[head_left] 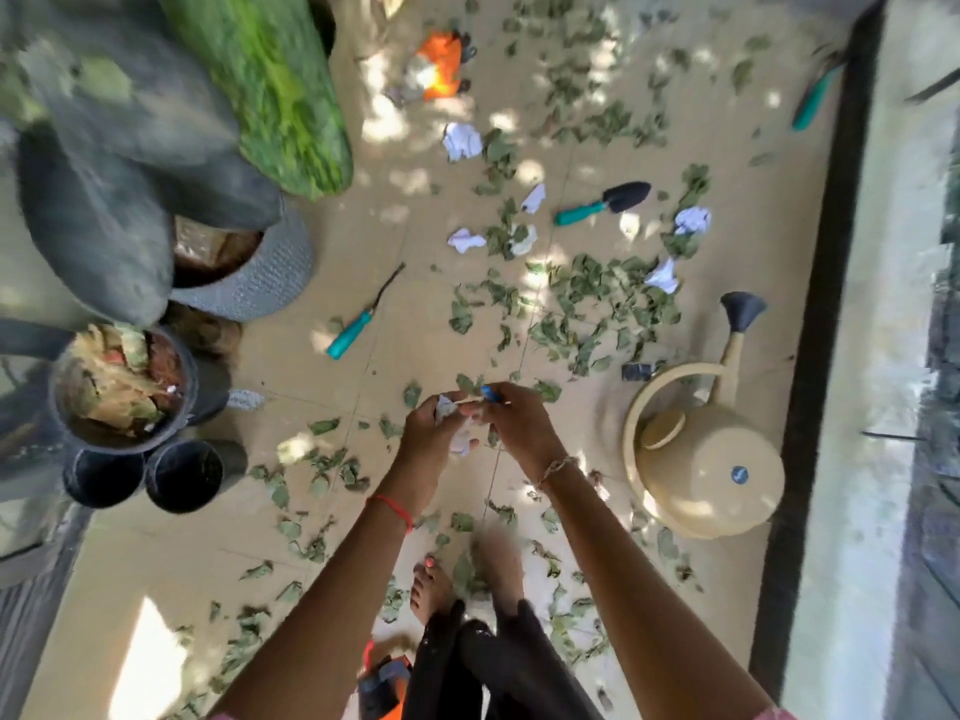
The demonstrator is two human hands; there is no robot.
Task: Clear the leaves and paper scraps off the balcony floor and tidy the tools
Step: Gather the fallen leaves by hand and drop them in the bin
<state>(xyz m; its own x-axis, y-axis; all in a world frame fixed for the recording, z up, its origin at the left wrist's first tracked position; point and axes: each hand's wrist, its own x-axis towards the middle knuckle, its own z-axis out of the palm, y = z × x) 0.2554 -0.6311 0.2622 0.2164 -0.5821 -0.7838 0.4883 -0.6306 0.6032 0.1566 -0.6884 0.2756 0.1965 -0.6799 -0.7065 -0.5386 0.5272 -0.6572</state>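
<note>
"Gathering at frame centre: how is it done well?"
"The crumpled white paper scrap (460, 440) is clenched in the left hand (428, 428); a small blue thing (488, 392), not identifiable, is pinched by the right hand (517, 426). Loose white scraps (462, 140) should be bunched into that wad before the curled green leaves (597, 283) are swept."

We're looking down on a beige tiled floor (171, 553), dappled all over with sunlight and shade. There's a bright sun patch (150, 662) low on the left. Along the right runs a dark strip (815, 356), then a pale ledge (872, 356). Over on the left, a grey woven pot (270, 272) and black pots (184, 475) crowd together.
</note>
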